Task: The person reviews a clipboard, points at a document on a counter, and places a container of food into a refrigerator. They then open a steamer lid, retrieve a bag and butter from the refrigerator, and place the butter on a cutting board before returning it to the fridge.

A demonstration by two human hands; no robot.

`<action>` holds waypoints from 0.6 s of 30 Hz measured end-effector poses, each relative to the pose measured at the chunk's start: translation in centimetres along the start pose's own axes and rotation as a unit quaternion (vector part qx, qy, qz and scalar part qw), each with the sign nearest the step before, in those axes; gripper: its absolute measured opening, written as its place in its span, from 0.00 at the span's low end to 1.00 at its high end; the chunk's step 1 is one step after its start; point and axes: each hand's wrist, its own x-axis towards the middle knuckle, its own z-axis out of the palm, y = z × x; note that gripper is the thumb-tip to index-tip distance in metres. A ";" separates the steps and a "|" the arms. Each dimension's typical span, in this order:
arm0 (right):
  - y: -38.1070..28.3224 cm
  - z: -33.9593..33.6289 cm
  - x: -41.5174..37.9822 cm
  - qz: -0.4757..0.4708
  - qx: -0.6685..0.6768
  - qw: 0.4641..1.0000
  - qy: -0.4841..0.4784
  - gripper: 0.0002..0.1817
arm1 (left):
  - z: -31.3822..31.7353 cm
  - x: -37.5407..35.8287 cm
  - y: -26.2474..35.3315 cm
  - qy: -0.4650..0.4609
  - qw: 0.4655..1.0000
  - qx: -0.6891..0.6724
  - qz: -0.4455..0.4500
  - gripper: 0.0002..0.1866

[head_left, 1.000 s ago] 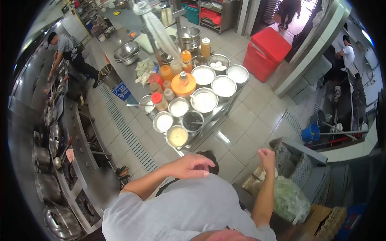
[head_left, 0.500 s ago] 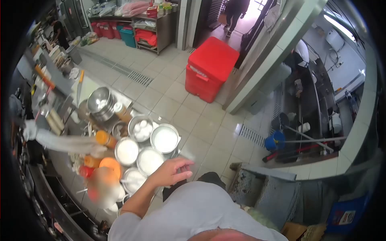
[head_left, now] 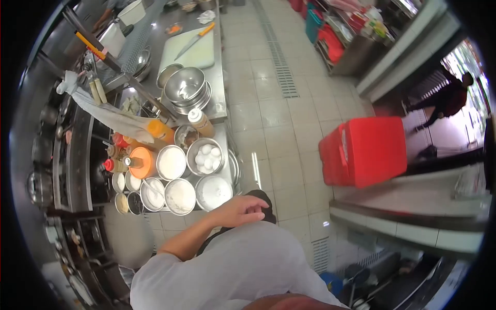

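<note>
My left hand hangs in front of my belly with its fingers loosely bent and apart, and nothing shows in it. Close by on the steel counter are a metal bowl of white powder and a bowl of pale powder. The hand appears apart from both. Behind them stand a bowl of eggs and another pale-filled bowl. An orange-lidded container and an orange squeeze bottle stand farther left. My right hand is out of view.
A yellow-handled knife lies on a white cutting board. Stacked metal bowls stand nearer. A large red cooler box is on the tiled floor to the right. A person is in the doorway.
My view has turned left, so the red box and doorway sit farther right and the counter looks more upright. My left hand stays before my belly, its fingers still loosely bent.
</note>
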 end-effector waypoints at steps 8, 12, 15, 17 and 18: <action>-20.9 -8.5 17.6 -0.001 0.318 0.948 -0.009 0.13 | -4.1 15.6 -2.5 0.078 0.993 -0.085 -0.009 0.20; -45.2 -9.3 11.8 -0.108 0.516 0.779 -0.338 0.27 | -9.7 29.0 -1.3 -0.021 0.971 -0.215 -0.104 0.25; -57.6 -3.0 12.7 -0.188 0.462 0.801 -0.331 0.24 | -10.9 38.1 -0.4 -0.116 0.884 -0.414 -0.182 0.29; -62.0 0.4 19.3 -0.233 0.256 0.849 -0.398 0.20 | -10.3 43.0 1.1 -0.100 0.871 -0.470 -0.102 0.28; -65.9 2.7 19.6 -0.228 0.128 0.836 -0.483 0.18 | -10.6 45.5 1.6 -0.092 0.862 -0.495 -0.062 0.27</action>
